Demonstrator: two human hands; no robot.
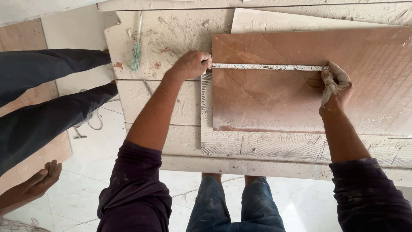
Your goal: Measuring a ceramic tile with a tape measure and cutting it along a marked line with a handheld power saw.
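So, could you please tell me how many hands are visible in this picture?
3. The person's left hand holds one end of the dusty white straight ruler on the brown tile; the right hand holds the other. A bystander's hand hangs lower left; another may be hidden.

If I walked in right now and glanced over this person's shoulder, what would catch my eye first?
Probably the big reddish-brown tile lying on the dusty pale slabs, upper right. Across it runs a thin white ruler, pinned by the left hand at the tile's left edge and the dust-caked right hand at the far end. On the left, a second person's dark trouser legs reach in, with a green-handled tool nearby.
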